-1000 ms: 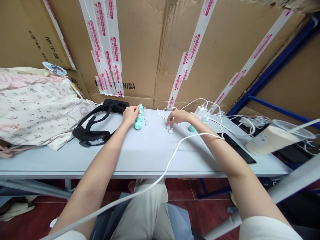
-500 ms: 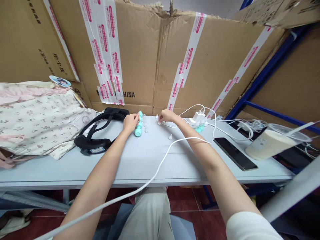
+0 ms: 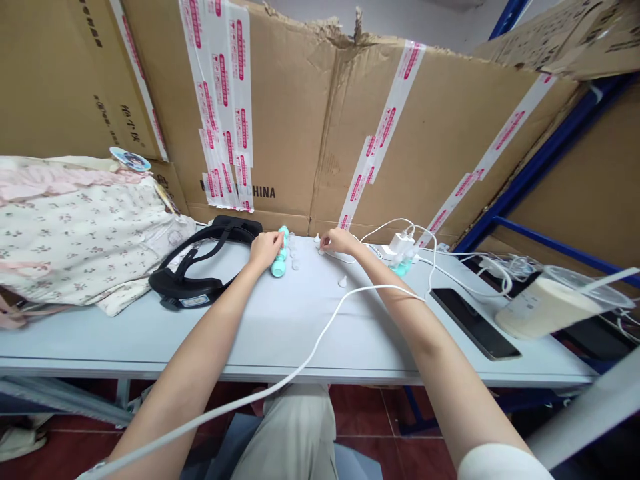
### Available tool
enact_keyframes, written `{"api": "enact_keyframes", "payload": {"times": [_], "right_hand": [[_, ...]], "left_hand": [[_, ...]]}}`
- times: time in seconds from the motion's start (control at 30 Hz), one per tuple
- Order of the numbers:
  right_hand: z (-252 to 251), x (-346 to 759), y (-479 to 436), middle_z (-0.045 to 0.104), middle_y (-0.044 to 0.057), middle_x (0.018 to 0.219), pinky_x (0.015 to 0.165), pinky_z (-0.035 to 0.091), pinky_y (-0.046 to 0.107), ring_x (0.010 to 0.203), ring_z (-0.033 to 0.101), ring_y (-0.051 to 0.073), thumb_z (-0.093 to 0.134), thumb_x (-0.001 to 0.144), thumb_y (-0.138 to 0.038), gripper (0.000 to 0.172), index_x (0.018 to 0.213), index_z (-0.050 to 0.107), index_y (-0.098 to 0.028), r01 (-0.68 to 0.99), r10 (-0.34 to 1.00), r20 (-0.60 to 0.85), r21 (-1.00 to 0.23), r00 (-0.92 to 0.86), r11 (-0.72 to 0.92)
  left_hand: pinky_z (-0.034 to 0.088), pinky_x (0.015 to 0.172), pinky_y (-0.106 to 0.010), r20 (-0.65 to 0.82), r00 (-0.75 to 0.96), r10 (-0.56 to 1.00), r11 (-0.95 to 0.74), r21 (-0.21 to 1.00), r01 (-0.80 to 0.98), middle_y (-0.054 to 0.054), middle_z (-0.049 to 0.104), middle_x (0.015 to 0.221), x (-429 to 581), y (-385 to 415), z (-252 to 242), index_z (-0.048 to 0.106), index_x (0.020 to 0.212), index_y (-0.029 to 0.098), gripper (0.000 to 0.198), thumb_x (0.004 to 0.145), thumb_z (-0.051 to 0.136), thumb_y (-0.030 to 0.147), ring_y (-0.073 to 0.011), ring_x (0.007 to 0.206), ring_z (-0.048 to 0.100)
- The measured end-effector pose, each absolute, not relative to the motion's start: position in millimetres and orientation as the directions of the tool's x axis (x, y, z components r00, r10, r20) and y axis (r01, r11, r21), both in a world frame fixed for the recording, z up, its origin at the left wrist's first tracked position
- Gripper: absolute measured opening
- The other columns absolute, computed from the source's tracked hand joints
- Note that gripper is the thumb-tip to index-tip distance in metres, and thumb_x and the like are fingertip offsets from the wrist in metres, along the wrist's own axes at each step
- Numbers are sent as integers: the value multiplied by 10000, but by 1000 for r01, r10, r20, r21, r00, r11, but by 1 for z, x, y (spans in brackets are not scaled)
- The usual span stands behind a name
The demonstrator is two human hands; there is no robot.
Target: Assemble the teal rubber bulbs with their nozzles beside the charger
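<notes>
My left hand is curled around a teal handheld device lying near the back of the pale table. My right hand pinches a small white cap-like piece at the back edge beside another small white piece. One more small white piece lies loose a little nearer to me. Small clear pieces sit just right of the teal device.
A black head strap lies left of my left hand, beside floral cloth. A white charger with cables, a teal item, a black phone and a lidded drink cup are on the right. Cardboard boxes wall the back.
My right hand moved from the loose white pieces in the middle back and left to the table's rear edge, pinching there. My left hand stayed on the teal device. The view tilted up slightly.
</notes>
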State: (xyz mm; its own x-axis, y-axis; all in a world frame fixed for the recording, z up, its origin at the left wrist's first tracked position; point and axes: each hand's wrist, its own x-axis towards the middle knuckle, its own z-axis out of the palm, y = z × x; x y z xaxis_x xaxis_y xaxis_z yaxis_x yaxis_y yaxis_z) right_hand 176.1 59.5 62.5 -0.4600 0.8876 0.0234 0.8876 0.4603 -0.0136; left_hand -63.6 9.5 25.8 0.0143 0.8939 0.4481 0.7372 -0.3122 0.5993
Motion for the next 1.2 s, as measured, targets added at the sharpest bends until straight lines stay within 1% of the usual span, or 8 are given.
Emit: {"api": "enact_keyframes", "payload": {"times": [0.07, 0.2, 0.27, 0.33, 0.4, 0.53, 0.73, 1.2], "right_hand": [[65, 175, 61, 729, 18, 928, 628, 399, 211, 859, 644, 164, 645, 767, -385, 198, 874, 725, -239, 902, 900, 60, 8, -431, 432], [72, 175, 67, 728, 54, 947, 693, 430, 237, 887, 646, 183, 507, 856, -507, 361, 971, 705, -227, 957, 924, 267, -12, -275, 289], [74, 174, 72, 723, 49, 990, 707, 439, 244, 916, 644, 194, 544, 831, -507, 350, 1004, 703, -248, 963, 940, 218, -7, -262, 270], [73, 170, 76, 718, 36, 1029, 705, 442, 241, 946, 642, 203, 617, 781, -474, 308, 994, 717, -274, 954, 951, 81, 23, -299, 298], [70, 167, 80, 717, 37, 1043, 702, 441, 234, 965, 642, 207, 648, 762, -411, 255, 961, 734, -277, 947, 948, 4, 51, -318, 317], [62, 162, 87, 724, 59, 1013, 698, 442, 222, 955, 649, 200, 634, 777, -336, 198, 915, 751, -256, 948, 949, 27, 65, -314, 312], [55, 168, 92, 726, 35, 1014, 690, 437, 205, 946, 651, 177, 618, 789, -308, 198, 939, 738, -260, 947, 944, 73, 39, -322, 320], [44, 174, 95, 731, -2, 984, 660, 413, 204, 930, 652, 151, 603, 811, -354, 196, 946, 702, -252, 937, 932, 125, -42, -340, 347]], "left_hand": [[334, 584, -275, 448, 14, 894, -310, 596, 740, -33, 619, 526, -64, 9, 26, 577, 581, 207, 486, 897, 319, 471, -167, 545, 553], [353, 606, -274, 446, 12, 895, -306, 594, 744, -37, 628, 535, -64, 10, 26, 592, 595, 207, 497, 898, 311, 484, -172, 567, 565], [360, 618, -273, 445, 8, 896, -302, 596, 744, -36, 631, 539, -64, 10, 27, 597, 603, 205, 498, 899, 313, 486, -174, 580, 571], [362, 626, -273, 449, 3, 893, -302, 596, 744, -33, 632, 543, -64, 10, 28, 600, 606, 203, 490, 899, 320, 479, -175, 592, 578], [359, 623, -272, 454, 3, 891, -305, 594, 745, -31, 628, 541, -64, 9, 29, 598, 603, 203, 487, 901, 323, 473, -175, 595, 579], [353, 607, -272, 443, 12, 897, -301, 590, 749, -34, 622, 540, -64, 7, 31, 597, 598, 205, 490, 905, 317, 464, -174, 577, 569], [352, 600, -278, 444, 19, 896, -308, 590, 747, -31, 627, 540, -64, 9, 29, 602, 607, 212, 487, 911, 314, 461, -177, 570, 573], [349, 598, -278, 453, 13, 892, -309, 589, 747, -29, 621, 538, -64, 10, 27, 614, 614, 215, 491, 911, 320, 474, -177, 568, 574]]}}
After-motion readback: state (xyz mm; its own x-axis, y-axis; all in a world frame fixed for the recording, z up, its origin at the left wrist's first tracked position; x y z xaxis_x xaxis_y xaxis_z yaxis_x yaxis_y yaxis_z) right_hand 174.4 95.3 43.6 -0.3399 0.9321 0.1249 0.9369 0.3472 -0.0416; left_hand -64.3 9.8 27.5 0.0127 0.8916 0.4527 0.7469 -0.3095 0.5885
